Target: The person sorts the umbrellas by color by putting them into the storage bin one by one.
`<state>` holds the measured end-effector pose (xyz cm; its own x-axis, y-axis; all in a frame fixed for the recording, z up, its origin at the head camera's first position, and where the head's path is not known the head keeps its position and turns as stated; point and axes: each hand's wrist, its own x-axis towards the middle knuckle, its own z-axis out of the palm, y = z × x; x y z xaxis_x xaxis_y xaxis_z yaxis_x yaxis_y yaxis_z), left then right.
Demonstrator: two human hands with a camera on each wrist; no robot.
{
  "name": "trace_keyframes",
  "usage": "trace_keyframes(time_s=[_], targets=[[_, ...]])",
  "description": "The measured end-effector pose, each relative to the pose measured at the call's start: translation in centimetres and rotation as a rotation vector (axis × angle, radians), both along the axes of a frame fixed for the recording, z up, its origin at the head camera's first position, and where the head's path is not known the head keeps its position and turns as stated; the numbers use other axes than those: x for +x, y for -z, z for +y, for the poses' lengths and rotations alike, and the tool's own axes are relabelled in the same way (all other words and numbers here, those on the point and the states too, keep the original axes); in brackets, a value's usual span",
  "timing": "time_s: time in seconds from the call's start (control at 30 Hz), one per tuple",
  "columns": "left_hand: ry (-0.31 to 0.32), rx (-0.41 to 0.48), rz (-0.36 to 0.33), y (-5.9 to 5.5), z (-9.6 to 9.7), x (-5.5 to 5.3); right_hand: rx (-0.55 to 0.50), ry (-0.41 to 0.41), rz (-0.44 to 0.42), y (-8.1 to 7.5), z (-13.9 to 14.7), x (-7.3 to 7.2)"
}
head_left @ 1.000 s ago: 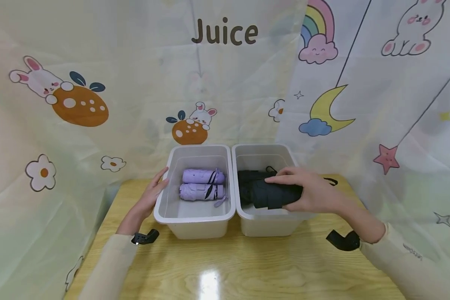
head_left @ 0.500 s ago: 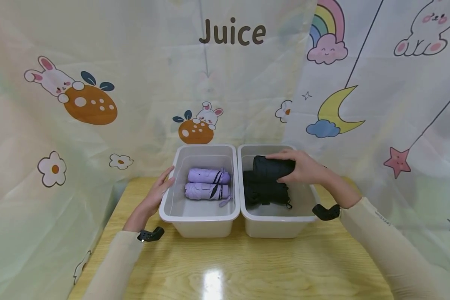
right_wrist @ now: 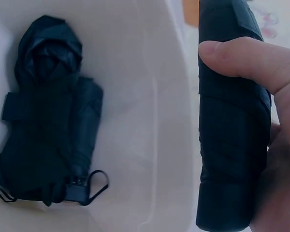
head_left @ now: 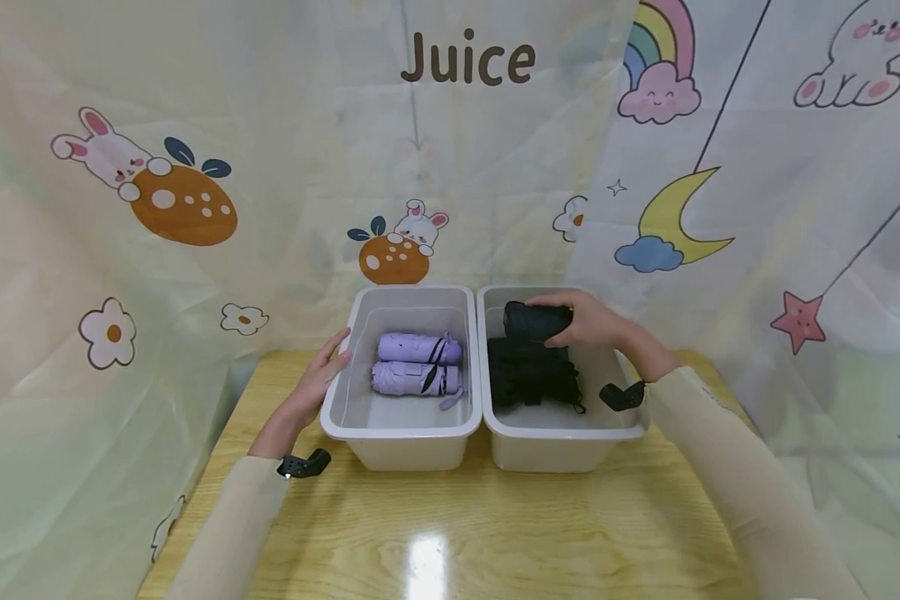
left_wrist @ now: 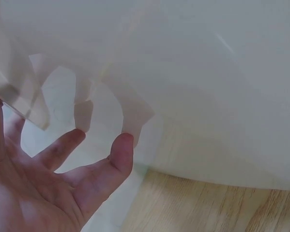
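Note:
My right hand (head_left: 598, 322) grips a black folded umbrella (head_left: 523, 321) over the back part of the right bin (head_left: 570, 434). In the right wrist view the held umbrella (right_wrist: 233, 125) appears lengthwise, with the thumb laid across it. Below it, black folded umbrellas (head_left: 532, 379) lie side by side on the bin floor, one with a thin wrist loop (right_wrist: 100, 186). My left hand (head_left: 312, 387) rests its fingertips against the outer left side of the left bin (head_left: 401, 433). Two lilac folded umbrellas (head_left: 418, 348) lie inside that bin.
Both pale bins stand side by side on a wooden table (head_left: 390, 525). A printed cloth (head_left: 292, 167) hangs close behind them and along both sides. Dark wrist devices (head_left: 305, 464) sit on both wrists.
My right hand has carried the black umbrella from the right bin's front half toward its back, uncovering the black umbrellas below. My left hand stays at the left bin. The head view has shifted slightly.

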<state>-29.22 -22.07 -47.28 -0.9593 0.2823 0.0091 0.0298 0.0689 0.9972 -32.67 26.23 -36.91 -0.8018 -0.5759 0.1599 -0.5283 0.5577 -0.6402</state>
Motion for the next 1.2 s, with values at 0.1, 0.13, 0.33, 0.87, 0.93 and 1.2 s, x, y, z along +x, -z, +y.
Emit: trace_keyframes(time_s=[0.1,0.13,0.33,0.87,0.93,1.2], targets=[[0.002,-0.012,-0.006,-0.1,0.1,-0.1,0.002,0.013,-0.019,1.0,0.0,-1.1],[0.001,-0.013,-0.010,-0.1,0.1,-0.1,0.011,0.021,-0.023,1.3,-0.1,-1.5],[-0.018,-0.011,-0.013,0.0,-0.1,0.1,0.079,0.060,-0.053,2.4,-0.9,-2.8],[-0.019,-0.010,0.001,-0.4,0.1,0.1,0.197,0.090,-0.210,6.6,-2.1,-5.0],[-0.020,-0.003,-0.006,-0.3,0.1,0.4,0.190,0.076,-0.232,7.1,-2.3,-5.0],[0.012,0.029,0.008,-0.2,0.1,0.5,0.167,0.086,-0.252,8.0,-2.8,-5.2]])
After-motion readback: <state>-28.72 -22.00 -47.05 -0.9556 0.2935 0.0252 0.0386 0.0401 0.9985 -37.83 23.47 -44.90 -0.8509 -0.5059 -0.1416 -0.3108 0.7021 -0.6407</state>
